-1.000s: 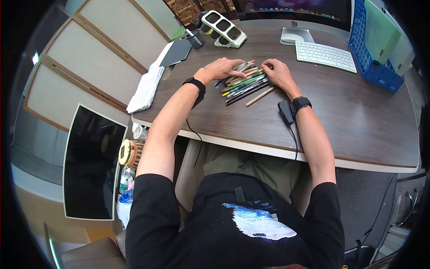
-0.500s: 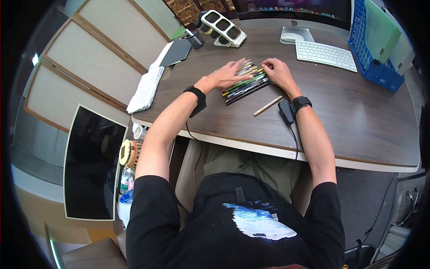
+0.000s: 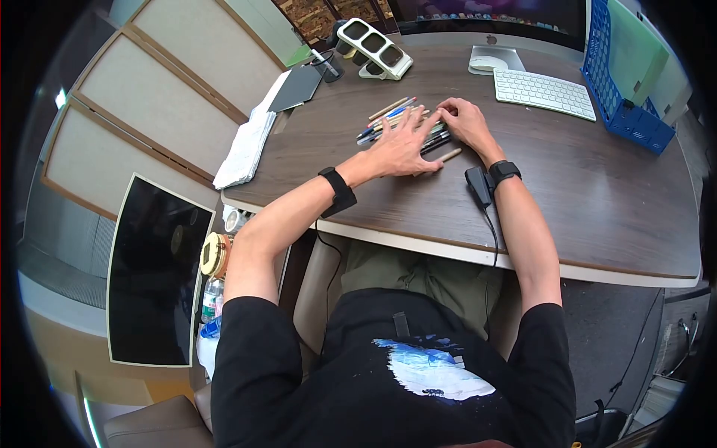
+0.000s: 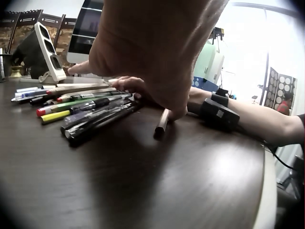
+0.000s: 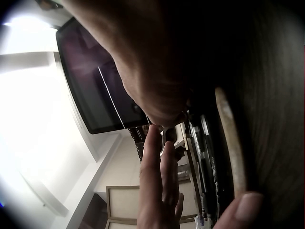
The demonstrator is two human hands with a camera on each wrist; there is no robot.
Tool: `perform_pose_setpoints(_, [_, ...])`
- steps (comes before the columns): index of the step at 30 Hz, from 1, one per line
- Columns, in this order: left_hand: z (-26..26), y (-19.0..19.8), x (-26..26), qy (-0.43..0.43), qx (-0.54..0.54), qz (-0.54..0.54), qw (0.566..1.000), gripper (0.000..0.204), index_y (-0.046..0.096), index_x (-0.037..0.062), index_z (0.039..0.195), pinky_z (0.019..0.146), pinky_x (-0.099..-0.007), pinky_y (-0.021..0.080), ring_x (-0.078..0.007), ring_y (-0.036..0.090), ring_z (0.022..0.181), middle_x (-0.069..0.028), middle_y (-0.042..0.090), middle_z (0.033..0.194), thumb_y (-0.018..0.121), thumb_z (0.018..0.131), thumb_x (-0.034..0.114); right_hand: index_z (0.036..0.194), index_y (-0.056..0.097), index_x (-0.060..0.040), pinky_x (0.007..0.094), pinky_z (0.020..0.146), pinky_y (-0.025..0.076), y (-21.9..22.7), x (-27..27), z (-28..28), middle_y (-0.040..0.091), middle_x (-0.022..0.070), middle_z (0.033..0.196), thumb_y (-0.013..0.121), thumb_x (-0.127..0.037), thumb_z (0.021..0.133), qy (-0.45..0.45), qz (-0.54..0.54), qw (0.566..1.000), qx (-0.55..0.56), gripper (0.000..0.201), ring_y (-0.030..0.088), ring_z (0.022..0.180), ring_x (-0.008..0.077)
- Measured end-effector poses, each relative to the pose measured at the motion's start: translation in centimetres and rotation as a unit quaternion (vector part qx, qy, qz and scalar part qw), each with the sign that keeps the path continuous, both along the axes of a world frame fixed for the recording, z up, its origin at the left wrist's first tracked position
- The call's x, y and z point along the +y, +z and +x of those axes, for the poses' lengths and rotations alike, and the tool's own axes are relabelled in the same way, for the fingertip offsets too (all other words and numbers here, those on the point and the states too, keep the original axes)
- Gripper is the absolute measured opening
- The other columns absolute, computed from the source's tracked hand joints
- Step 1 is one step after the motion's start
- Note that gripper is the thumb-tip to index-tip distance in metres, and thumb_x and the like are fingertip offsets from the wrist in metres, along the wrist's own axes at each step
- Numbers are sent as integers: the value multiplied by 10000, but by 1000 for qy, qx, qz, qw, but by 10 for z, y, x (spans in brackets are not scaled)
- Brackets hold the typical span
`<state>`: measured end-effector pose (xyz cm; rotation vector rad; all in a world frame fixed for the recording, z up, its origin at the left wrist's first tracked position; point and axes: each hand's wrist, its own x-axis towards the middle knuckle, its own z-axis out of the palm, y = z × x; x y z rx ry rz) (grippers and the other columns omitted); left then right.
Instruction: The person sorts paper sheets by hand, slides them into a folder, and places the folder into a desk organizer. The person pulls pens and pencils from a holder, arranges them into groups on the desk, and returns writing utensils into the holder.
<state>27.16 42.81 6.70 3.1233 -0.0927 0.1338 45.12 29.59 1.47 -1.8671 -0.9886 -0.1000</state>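
Note:
A bundle of pens and pencils [image 4: 76, 105] lies side by side on the desk, with a yellow-ended and a red-ended one in it. My left hand [image 3: 403, 145] spreads its fingers over the bundle and hides much of it in the head view. Its thumb [image 5: 248, 206] touches a loose wooden pencil [image 4: 162, 125] lying just on the near side of the bundle. At the bundle's right end, my right hand [image 3: 464, 123] has bent fingers against the pen ends. I cannot tell whether those fingers pinch any pens.
On the desk [image 3: 597, 201] stand a white three-slot holder [image 3: 373, 48], a mesh pen cup [image 3: 327, 67], a keyboard [image 3: 545, 93] and a mouse [image 3: 487, 63]. A blue file rack [image 3: 635, 123] is at the right, a paper stack [image 3: 245, 149] at the left. Black wrist devices trail cables.
My left hand has moved right and nearer across the bundle, fingers spreading, its thumb now at the loose pencil. That pencil rolled nearer, then went back toward the bundle. My right hand stays put.

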Motion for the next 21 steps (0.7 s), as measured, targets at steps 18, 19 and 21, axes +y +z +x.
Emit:
perform_pose_setpoints(18, [13,9,60,48,130,-38,990,1257,140,93,1719,1284,-596,279,-517,163,1604,-348,173,1719,627,855,865,1122,787,-29,439,943,563,1,-1,0,769,186,1079,670,-257,985,4,-8,1000,11,290,738,1023,334])
perform_pose_setpoints(19, [17,7,63,38,135,-3,990,1198,181,49,1700,1272,-530,340,-522,276,1565,-389,236,1674,624,896,818,1122,787,-30,439,946,562,1,-1,-1,769,185,1078,669,-257,986,2,-8,1000,13,289,737,1028,333])
perform_pose_setpoints(21, [17,13,59,28,136,0,990,1152,198,34,1690,1238,-538,386,-527,370,1506,-404,298,1631,627,919,774,1122,787,-31,439,948,561,-1,0,0,769,184,1078,667,-257,986,1,-7,1000,15,289,735,1034,332])
